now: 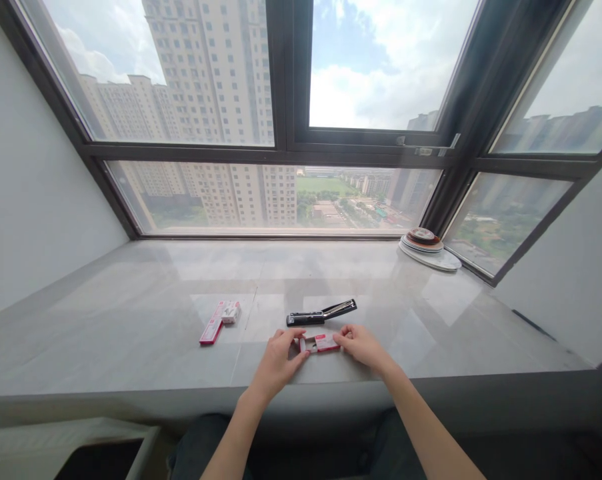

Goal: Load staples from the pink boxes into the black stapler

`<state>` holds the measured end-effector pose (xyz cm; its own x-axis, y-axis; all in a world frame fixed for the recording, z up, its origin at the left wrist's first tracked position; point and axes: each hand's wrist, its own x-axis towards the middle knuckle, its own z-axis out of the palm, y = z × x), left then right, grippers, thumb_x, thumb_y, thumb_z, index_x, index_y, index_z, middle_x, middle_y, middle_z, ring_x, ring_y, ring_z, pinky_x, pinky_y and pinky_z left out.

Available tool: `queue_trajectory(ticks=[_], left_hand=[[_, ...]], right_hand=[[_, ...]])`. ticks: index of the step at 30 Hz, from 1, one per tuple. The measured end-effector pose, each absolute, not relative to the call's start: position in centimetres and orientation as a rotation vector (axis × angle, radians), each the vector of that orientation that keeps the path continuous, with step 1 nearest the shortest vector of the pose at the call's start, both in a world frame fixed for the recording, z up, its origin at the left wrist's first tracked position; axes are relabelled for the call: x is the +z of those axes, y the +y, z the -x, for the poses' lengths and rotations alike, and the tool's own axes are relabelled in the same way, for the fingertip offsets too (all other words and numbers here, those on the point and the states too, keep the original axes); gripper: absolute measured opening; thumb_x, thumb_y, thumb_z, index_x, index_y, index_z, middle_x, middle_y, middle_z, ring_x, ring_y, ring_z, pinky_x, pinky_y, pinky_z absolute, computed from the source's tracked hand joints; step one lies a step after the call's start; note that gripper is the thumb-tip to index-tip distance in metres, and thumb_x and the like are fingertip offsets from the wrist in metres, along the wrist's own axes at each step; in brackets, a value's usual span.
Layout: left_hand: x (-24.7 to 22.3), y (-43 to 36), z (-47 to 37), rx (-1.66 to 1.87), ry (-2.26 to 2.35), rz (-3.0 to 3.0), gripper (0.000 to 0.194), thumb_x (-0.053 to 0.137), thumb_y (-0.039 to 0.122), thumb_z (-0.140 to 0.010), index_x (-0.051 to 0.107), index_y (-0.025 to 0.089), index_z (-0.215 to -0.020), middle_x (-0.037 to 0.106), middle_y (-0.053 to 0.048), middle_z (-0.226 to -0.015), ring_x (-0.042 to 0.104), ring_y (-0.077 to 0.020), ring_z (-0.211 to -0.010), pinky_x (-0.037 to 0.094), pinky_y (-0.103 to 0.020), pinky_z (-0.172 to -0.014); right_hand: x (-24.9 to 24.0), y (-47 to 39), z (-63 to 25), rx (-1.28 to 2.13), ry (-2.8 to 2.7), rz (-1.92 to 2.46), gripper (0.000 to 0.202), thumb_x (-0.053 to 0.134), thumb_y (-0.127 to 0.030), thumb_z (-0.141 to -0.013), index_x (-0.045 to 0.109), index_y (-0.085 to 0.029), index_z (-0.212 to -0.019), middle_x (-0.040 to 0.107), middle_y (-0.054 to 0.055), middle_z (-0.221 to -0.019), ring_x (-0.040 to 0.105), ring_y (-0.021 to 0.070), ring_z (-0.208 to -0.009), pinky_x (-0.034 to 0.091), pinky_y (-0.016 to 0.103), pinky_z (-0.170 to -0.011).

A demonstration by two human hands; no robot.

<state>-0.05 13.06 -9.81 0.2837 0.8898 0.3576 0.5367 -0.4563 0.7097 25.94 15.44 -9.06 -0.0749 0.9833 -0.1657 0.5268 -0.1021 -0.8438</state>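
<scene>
Two forearms [421,413] reach over the front edge of the windowsill [131,360]. The left hand [277,360] pinches one end of a small box [327,343], the right hand [361,345] the other, so the box lies between them near that edge, its long axis running left to right, neither hand nearer. One opened stapler [311,319] lies just beyond; two other boxes [212,330] touch further left; one stack of plates [425,245] sits by the far right corner.

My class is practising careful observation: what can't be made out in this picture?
Right end of the held box: head view, behind the right hand.
That box's contents: head view, too small.
Markings on the stapler: head view, too small.
Forearms: head view, cut off by the bottom edge.
</scene>
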Motion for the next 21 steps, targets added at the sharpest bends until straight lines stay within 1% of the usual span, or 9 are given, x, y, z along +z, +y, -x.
queue_trajectory(ticks=[3,5,7,9,11,13,15,17,21], left_hand=[[-9.8,12.9,0.0,1.030,1.300,-2.085,0.047,0.071,0.026,-0.085,0.059,0.029,-0.131,0.067,-0.005,-0.115,0.062,-0.0224,-0.103,0.047,-0.039,-0.098],[-9.7,12.8,-0.1,1.016,1.318,-2.081,0.049,0.071,0.027,-0.085,0.058,0.029,-0.133,0.067,-0.005,-0.115,0.061,-0.0232,-0.104,0.047,-0.040,-0.098],[-9.5,12.8,-0.1,1.006,1.325,-2.087,0.049,0.071,0.028,-0.085,0.059,0.029,-0.132,0.067,-0.005,-0.115,0.060,-0.0243,-0.107,0.046,-0.040,-0.099],[-9.4,12.8,0.0,1.003,1.328,-2.097,0.048,0.071,0.027,-0.085,0.060,0.029,-0.131,0.068,-0.005,-0.115,0.059,-0.0249,-0.109,0.046,-0.039,-0.098],[-9.1,12.8,0.0,0.996,1.328,-2.108,0.046,0.071,0.026,-0.084,0.061,0.029,-0.128,0.068,-0.005,-0.113,0.060,-0.0249,-0.107,0.046,-0.038,-0.095],[-8.8,12.7,0.1,0.990,1.330,-2.113,0.042,0.071,0.025,-0.083,0.063,0.029,-0.124,0.069,-0.004,-0.110,0.060,-0.0246,-0.102,0.046,-0.036,-0.092],[-8.6,12.6,0.1,0.989,1.327,-2.114,0.038,0.070,0.026,-0.084,0.064,0.029,-0.121,0.070,-0.003,-0.107,0.061,-0.0242,-0.100,0.047,-0.035,-0.089],[-8.4,12.5,0.1,0.994,1.325,-2.110,0.037,0.070,0.026,-0.084,0.064,0.029,-0.121,0.070,-0.003,-0.107,0.061,-0.0241,-0.100,0.047,-0.035,-0.088],[-8.5,12.5,0.2,1.001,1.327,-2.098,0.041,0.069,0.025,-0.084,0.062,0.029,-0.125,0.069,-0.004,-0.111,0.060,-0.0244,-0.103,0.047,-0.036,-0.092]], right_hand=[[-7.5,15.2,-25.4,0.770,-1.834,1.629,0.024,0.065,-0.042,-0.085,0.069,-0.019,-0.094,0.060,-0.003,-0.062,0.052,0.0130,-0.058,0.032,0.023,-0.056],[-6.0,15.4,-24.0,0.558,-2.101,1.543,0.019,0.064,-0.039,-0.086,0.074,-0.024,-0.093,0.065,-0.001,-0.068,0.057,0.0147,-0.063,0.034,0.024,-0.060],[-4.5,16.0,-22.0,0.414,-2.375,1.480,0.014,0.066,-0.034,-0.083,0.078,-0.028,-0.087,0.070,0.001,-0.073,0.062,0.0173,-0.069,0.036,0.026,-0.063],[-3.5,17.0,-20.0,0.314,-2.547,1.468,0.007,0.072,-0.028,-0.075,0.079,-0.028,-0.077,0.072,0.003,-0.073,0.064,0.0204,-0.072,0.038,0.027,-0.065],[-2.9,18.0,-18.3,0.280,-2.618,1.474,0.002,0.079,-0.024,-0.065,0.077,-0.025,-0.066,0.070,0.006,-0.068,0.065,0.0226,-0.071,0.040,0.029,-0.066],[-2.9,18.8,-17.1,0.278,-2.653,1.469,0.009,0.083,-0.025,-0.061,0.074,-0.023,-0.060,0.069,0.007,-0.064,0.066,0.0237,-0.070,0.042,0.029,-0.067],[-3.1,19.1,-16.6,0.269,-2.686,1.450,0.012,0.084,-0.028,-0.061,0.073,-0.023,-0.059,0.069,0.008,-0.065,0.067,0.0247,-0.072,0.043,0.030,-0.068],[-3.3,18.9,-16.8,0.260,-2.721,1.413,0.011,0.082,-0.027,-0.063,0.072,-0.023,-0.060,0.069,0.009,-0.067,0.067,0.0253,-0.074,0.043,0.031,-0.070],[-3.4,18.2,-18.5,0.260,-2.794,1.315,0.006,0.075,-0.022,-0.070,0.073,-0.023,-0.065,0.070,0.006,-0.068,0.066,0.0237,-0.073,0.039,0.029,-0.070]])
